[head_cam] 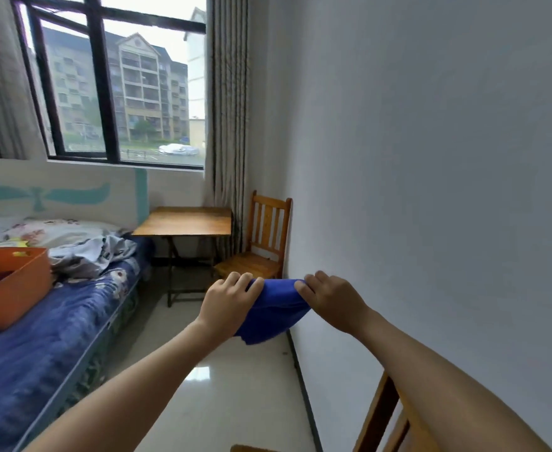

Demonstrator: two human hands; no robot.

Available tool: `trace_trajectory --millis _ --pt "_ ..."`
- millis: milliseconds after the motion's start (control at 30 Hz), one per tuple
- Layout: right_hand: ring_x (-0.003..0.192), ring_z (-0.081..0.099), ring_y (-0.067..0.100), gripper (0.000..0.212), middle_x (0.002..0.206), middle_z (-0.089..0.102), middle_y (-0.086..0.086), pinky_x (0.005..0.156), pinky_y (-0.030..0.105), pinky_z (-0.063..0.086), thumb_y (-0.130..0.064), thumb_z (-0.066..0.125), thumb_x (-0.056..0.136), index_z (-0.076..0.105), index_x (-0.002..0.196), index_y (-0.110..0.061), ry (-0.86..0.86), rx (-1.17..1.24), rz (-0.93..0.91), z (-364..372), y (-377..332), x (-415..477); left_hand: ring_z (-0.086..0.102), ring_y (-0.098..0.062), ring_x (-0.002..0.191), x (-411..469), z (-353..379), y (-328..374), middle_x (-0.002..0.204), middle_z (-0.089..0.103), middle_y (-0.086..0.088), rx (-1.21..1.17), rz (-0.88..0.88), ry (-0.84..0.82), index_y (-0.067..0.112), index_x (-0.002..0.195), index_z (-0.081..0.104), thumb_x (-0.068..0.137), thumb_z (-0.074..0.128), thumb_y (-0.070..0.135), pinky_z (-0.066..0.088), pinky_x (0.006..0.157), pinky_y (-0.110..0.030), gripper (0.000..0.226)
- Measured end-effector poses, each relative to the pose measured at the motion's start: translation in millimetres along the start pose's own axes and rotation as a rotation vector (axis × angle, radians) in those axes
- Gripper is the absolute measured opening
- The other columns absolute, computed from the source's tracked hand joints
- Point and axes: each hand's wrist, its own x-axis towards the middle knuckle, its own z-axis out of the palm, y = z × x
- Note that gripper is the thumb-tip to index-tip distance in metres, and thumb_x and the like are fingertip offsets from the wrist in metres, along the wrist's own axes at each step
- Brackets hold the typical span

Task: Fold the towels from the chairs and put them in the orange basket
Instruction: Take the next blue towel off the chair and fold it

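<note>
White walls close in a narrow bedroom, with a dark-framed window [114,76] at 11 o'clock looking out on apartment blocks and a striped curtain [227,109] hanging down its right side. Under the window a small wooden tabletop [186,221] on folding legs stands between the bed [39,347] and a slatted wooden chair [261,243] set against the right-hand wall, near 12 o'clock from the hands. Low in the middle of the view, toward 6 o'clock, the blue towel [273,316] is held in the air over the pale tiled floor [229,402], in front of that chair's seat. Whether cloth and seat touch cannot be told. The left hand [227,303] has its grip closed on the towel's upper left end, fingers curled over the edge. The right hand [331,300] has its grip pinched on the upper right end, knuckles up. The cloth is drawn fairly taut along the top between them and sags in loose folds below. The orange basket [13,288] sits on the bed's blue patterned cover at 9 o'clock, well apart from the towel, its inside in shadow. Beside it, toward 10 o'clock, lies crumpled pale bedding [85,252]. At 5 o'clock, part of a second wooden chair [379,415] shows under the right forearm.
</note>
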Motion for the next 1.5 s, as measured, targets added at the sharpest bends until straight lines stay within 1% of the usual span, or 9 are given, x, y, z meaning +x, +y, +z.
trace_trajectory --millis 333,500,600,700,800,967,1167,1300,1500 --pt "0.056 0.057 0.015 0.04 0.073 0.063 0.003 0.044 0.023 0.044 -0.015 0.075 0.069 0.048 0.099 -0.012 0.205 0.308 -0.146 -12 -177 125 0.063 -0.025 0.059 -179 -134 -86 0.076 0.067 -0.007 0.225 -0.273 -0.17 0.011 0.097 0.059 0.055 0.079 0.006 0.047 0.042 -0.027 0.047" --pt "0.055 0.055 0.016 0.031 0.071 0.06 0.0 0.041 0.025 0.044 -0.011 0.064 0.072 0.047 0.097 -0.014 0.275 0.476 -0.17 -49 -287 182 0.061 -0.023 0.058 -279 -226 -116 0.072 0.064 -0.003 0.346 -0.401 -0.273 0.015 0.101 0.045 0.067 0.045 0.019 0.045 0.038 -0.024 0.034" --pt "0.055 0.055 0.015 0.029 0.072 0.061 0.0 0.042 0.023 0.042 -0.013 0.062 0.073 0.047 0.098 -0.015 0.28 0.557 -0.194 -70 -341 209 0.061 -0.023 0.058 -326 -271 -131 0.071 0.063 -0.003 0.415 -0.444 -0.32 0.015 0.101 0.045 0.068 0.04 0.02 0.046 0.039 -0.025 0.034" --pt "0.055 0.055 0.015 0.032 0.072 0.061 0.0 0.042 0.022 0.043 -0.012 0.063 0.07 0.047 0.098 -0.015 0.305 0.604 -0.232 -83 -376 231 0.061 -0.023 0.058 -352 -302 -144 0.07 0.063 -0.002 0.44 -0.466 -0.373 0.015 0.1 0.049 0.065 0.055 0.021 0.045 0.04 -0.024 0.036" --pt "0.054 0.054 0.015 0.025 0.07 0.06 -0.001 0.042 0.023 0.043 -0.012 0.058 0.073 0.046 0.095 -0.015 0.35 0.613 -0.278 -84 -392 250 0.059 -0.022 0.05 -366 -319 -153 0.064 0.063 -0.001 0.457 -0.519 -0.475 0.013 0.086 0.067 0.038 0.085 0.025 0.04 0.036 -0.021 0.053" --pt "0.055 0.056 0.016 0.036 0.07 0.06 0.001 0.043 0.026 0.048 -0.012 0.071 0.07 0.047 0.096 -0.014 0.35 0.648 -0.33 -59 -397 275 0.053 -0.018 0.037 -371 -320 -182 0.051 0.055 0.001 0.451 -0.553 -0.556 0.016 0.066 0.065 0.026 0.089 0.028 0.033 0.032 -0.017 0.048" --pt "0.052 0.055 0.015 0.015 0.069 0.06 0.001 0.041 0.024 0.045 -0.015 0.04 0.082 0.045 0.096 -0.015 0.361 0.654 -0.262 -2 -378 315 0.058 -0.019 0.042 -347 -278 -245 0.056 0.058 0.002 0.383 -0.491 -0.511 0.018 0.084 0.051 0.032 0.087 0.027 0.038 0.034 -0.018 0.064" --pt "0.053 0.055 0.015 0.017 0.069 0.061 0.001 0.041 0.024 0.045 -0.015 0.039 0.082 0.046 0.097 -0.015 0.379 0.666 -0.24 48 -362 341 0.057 -0.019 0.042 -328 -238 -284 0.055 0.057 0.002 0.394 -0.464 -0.512 0.015 0.076 0.063 0.034 0.086 0.025 0.04 0.034 -0.02 0.049" --pt "0.052 0.055 0.014 0.02 0.068 0.06 -0.001 0.042 0.022 0.043 -0.017 0.04 0.076 0.047 0.096 -0.016 0.326 0.692 -0.235 119 -353 358 0.057 -0.017 0.042 -323 -168 -327 0.054 0.057 0.004 0.36 -0.488 -0.518 0.016 0.07 0.064 0.034 0.086 0.028 0.039 0.034 -0.018 0.044"
